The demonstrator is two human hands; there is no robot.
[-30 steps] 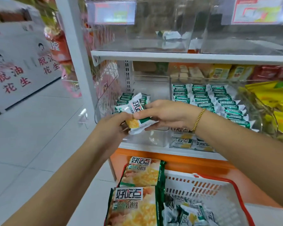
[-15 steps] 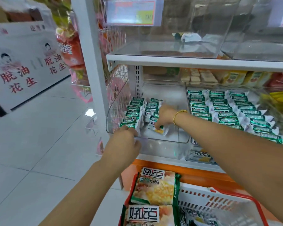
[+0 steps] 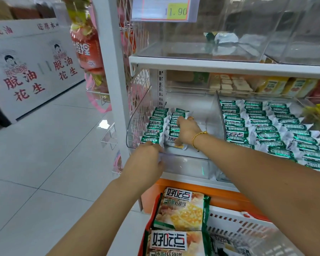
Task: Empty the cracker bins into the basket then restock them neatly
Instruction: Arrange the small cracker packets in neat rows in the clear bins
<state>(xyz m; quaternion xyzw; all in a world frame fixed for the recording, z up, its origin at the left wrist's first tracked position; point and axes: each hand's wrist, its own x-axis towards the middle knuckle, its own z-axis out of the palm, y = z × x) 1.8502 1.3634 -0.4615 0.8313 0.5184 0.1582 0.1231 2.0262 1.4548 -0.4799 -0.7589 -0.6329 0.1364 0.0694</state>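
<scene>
Our right fingers (image 3: 180, 120) bend down onto the tops of the small green-and-white cracker packets (image 3: 155, 124) standing in the clear plastic left bin (image 3: 183, 164). The thumb is hidden, so we cannot tell whether they pinch a packet or only press the row. A frontmost packet with a yellow corner (image 3: 179, 145) lies under the heel of our right hand (image 3: 187, 133), near the bin's front edge. Our left fingers (image 3: 153, 145) touch the front packet of the row along the bin's left wall. They are curled out of sight, so we cannot tell their grip. Our left hand (image 3: 146, 163) sits at the front-left corner.

We judge the emptying done and the restocking partly done. This bin has two short rows at its left side and bare floor toward its right wall. The neighbouring clear bin (image 3: 219, 108) is filled with neat rows. The white slatted basket with a red rim (image 3: 248, 235) holds more small packets and two large green-edged cracker bags (image 3: 181, 209) at its left edge. The clear top-shelf bin (image 3: 192, 50) holds one packet.
</scene>
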